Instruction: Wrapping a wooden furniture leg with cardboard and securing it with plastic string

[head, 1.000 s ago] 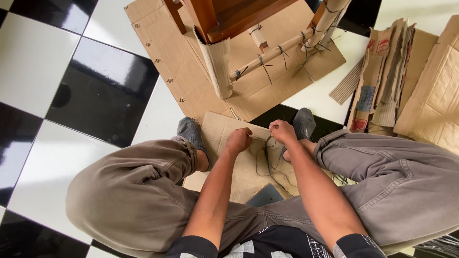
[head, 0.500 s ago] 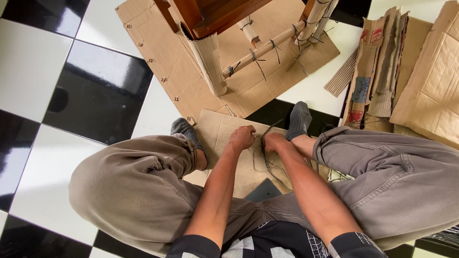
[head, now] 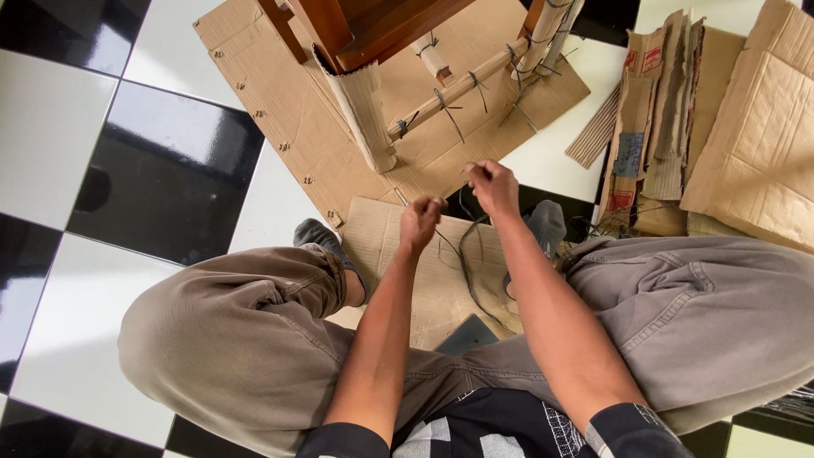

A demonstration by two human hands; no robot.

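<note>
The floor (head: 161, 170) is laid in large glossy tiles, black and white in a checkerboard, and the black ones mirror soft light from above. A flat cardboard sheet (head: 280, 93) lies on it near the top of the view, under a piece of dark wooden furniture (head: 373, 21) whose legs are wrapped in cardboard. At the right, a stack of folded cardboard pieces (head: 661, 110) rests beside another broad cardboard sheet (head: 763, 136).

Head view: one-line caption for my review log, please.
Seated person's left hand and right hand pull dark strings above a cardboard sheet on checkered floor.
</note>
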